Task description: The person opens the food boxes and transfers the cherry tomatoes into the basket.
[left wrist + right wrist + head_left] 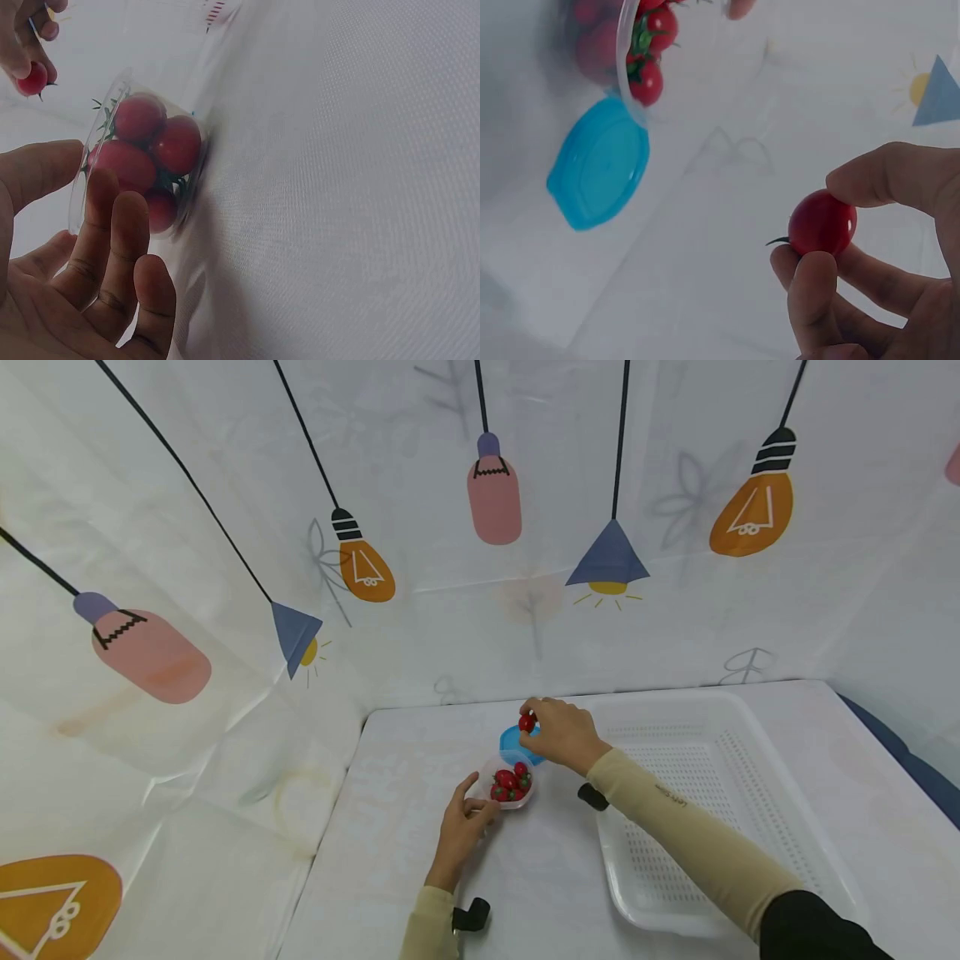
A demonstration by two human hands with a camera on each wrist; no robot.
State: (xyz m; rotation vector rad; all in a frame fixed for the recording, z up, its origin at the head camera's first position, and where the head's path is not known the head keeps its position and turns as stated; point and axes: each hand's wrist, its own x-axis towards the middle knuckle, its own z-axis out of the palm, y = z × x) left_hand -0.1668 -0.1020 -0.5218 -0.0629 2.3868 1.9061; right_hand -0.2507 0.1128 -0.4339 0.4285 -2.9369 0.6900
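Between thumb and fingertips, my right hand [564, 733] pinches a red cherry tomato [823, 223], a thin green stem end sticking out of it. It is held up above a blue lid [604, 165] that lies on the table just beyond the tub. Several more cherry tomatoes [124, 166] with green tops sit inside a small clear plastic tub [516, 805]. My left hand [460, 833] is beside the tub's near left side, its fingers loosely bent and the thumb tip right at the rim in the left wrist view.
A large white perforated basket [622, 881] stands on the right of the white-covered table [555, 877], under my right forearm. Behind the table and to its left hangs a pale curtain [435, 635] printed with lamps and bulbs.
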